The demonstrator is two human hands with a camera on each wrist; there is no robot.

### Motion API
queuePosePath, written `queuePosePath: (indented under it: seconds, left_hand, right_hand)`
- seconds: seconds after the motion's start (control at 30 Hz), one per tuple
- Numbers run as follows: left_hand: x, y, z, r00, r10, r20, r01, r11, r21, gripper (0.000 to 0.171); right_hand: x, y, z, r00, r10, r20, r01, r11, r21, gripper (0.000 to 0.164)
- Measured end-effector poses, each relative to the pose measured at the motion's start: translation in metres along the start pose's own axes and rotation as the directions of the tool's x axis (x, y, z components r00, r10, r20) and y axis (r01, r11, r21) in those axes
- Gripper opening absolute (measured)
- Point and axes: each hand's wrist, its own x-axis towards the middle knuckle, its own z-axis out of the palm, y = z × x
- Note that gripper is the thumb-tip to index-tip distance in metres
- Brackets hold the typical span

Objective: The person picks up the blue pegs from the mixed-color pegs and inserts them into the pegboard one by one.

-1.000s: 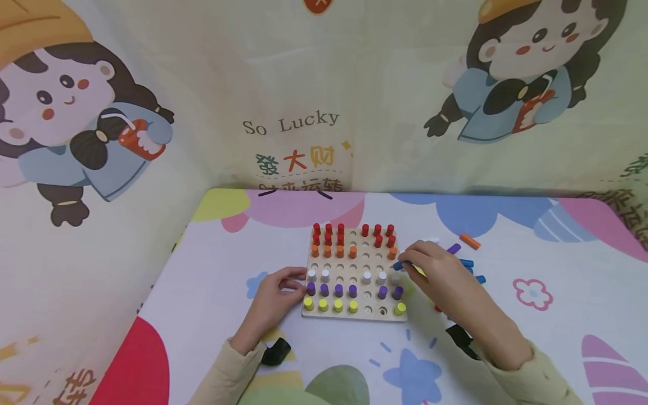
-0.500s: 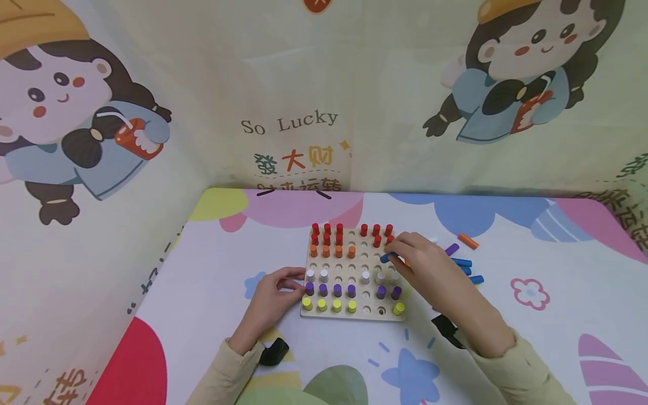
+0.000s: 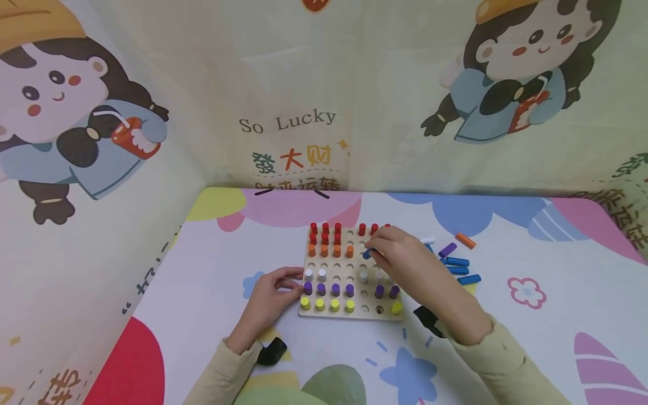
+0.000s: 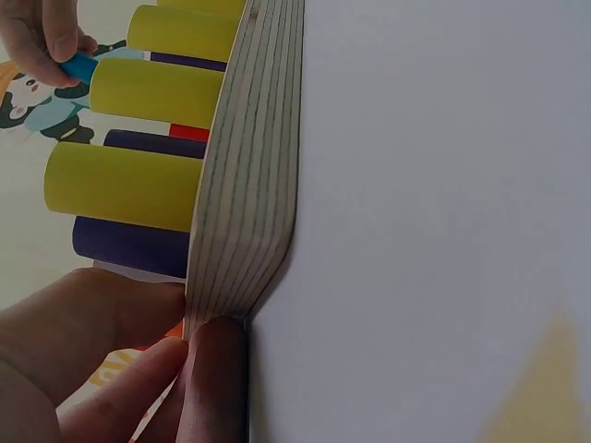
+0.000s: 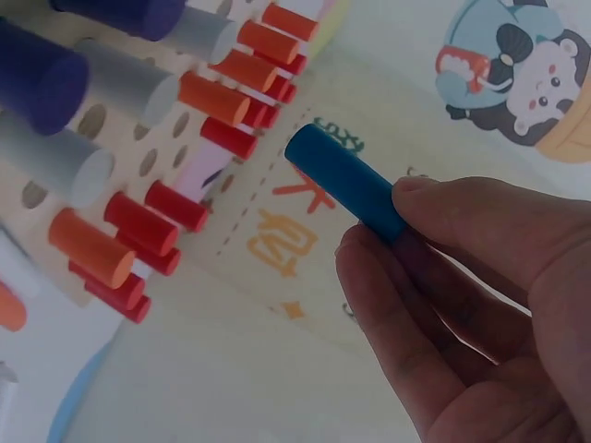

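Note:
A square wooden pegboard (image 3: 372,317) lies on the table with rows of red, orange, white, purple and yellow pegs standing in it. At its left edge, my left hand (image 3: 270,301) holds the board; the left wrist view has the fingertips (image 4: 148,309) against its layered edge. A blue peg (image 5: 342,175) is pinched between the thumb and fingers of my right hand (image 3: 412,267). That hand hovers over the board's right half, with the peg tilted and clear of the holes, and hides several pegs there. Several holes show without pegs, including most of the visible row behind the white pegs.
Right of the board lie loose blue pegs (image 3: 458,262), a purple peg (image 3: 448,250), an orange peg (image 3: 466,241) and a white one (image 3: 427,241). A patterned cloth covers the table (image 3: 506,349). A printed backdrop (image 3: 385,140) stands behind it.
My right hand has moved left over the board with the blue peg, from its right edge toward the middle. The peg has tipped more upright. My left hand stays at the board's left edge.

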Motion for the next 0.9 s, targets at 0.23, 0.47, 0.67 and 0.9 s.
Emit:
queuePosePath:
  seconds: [0.23,0.47,0.67,0.9]
  left_hand:
    - [0.001,-0.001,0.000,1.000,-0.018,0.005,0.018,1.000,0.006,0.035]
    - [0.002,-0.001,-0.002,1.000,-0.006,0.007,0.006,1.000,0.002,0.035]
    - [0.002,-0.002,-0.003,1.000,-0.005,0.014,0.005,1.000,0.003,0.035]
    - [0.002,-0.004,-0.003,1.000,0.011,0.021,-0.011,1.000,-0.017,0.034]
  right_hand:
    - [0.009,-0.010,-0.002,0.999,0.010,0.038,-0.010,1.000,0.009,0.023]
    - [0.019,-0.018,-0.002,0.996,-0.005,0.084,0.007,1.000,-0.023,0.020]
    - [0.026,-0.027,-0.001,0.995,-0.018,0.099,0.016,1.000,0.018,0.019]
    - [0.032,-0.035,0.006,0.993,-0.036,0.109,0.035,0.999,0.015,0.022]
